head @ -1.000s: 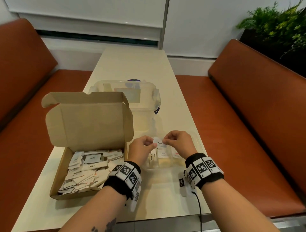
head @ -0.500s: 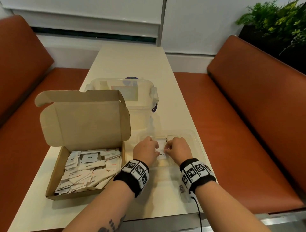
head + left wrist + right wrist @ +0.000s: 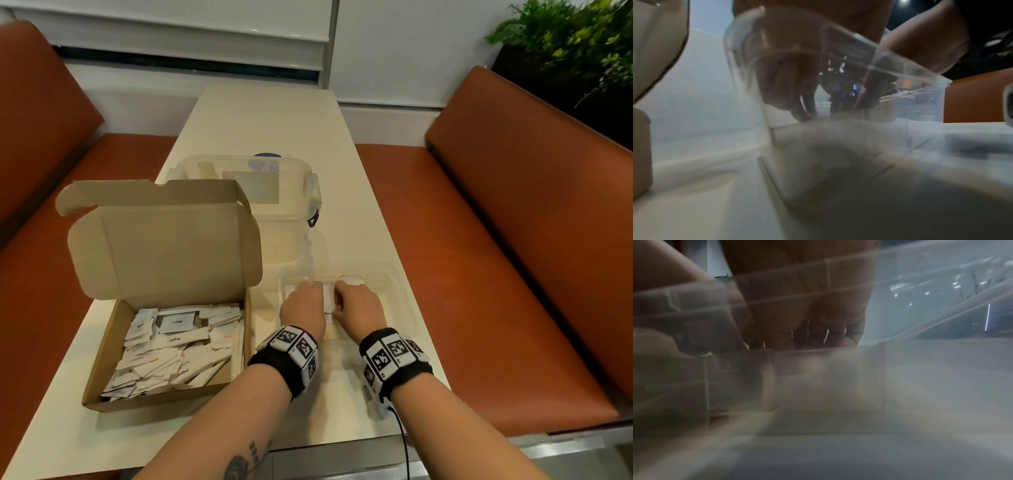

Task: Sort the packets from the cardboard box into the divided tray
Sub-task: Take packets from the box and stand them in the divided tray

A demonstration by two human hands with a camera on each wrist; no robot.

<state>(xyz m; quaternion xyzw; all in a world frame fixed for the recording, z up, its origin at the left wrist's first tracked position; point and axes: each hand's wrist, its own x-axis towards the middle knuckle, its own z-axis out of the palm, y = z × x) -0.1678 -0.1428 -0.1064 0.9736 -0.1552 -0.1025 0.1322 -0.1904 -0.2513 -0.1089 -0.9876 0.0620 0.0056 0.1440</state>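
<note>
Booth with orange benches (image 3: 513, 212) either side of a cream table (image 3: 267, 123). Open cardboard box (image 3: 102, 346) at the table's near left edge, lid up, full of loose white packets (image 3: 171, 346). Clear divided tray (image 3: 400, 294) at the near right edge, just beside the box; lidded clear tub (image 3: 246, 171) behind them mid-table. Left hand (image 3: 303, 308) and right hand (image 3: 358, 308) both reach down into the tray's middle compartments, fingers (image 3: 803, 112) curled downward onto a white packet (image 3: 328, 305) between them. Actual pinch cannot be told; wrist views blurred through plastic.
</note>
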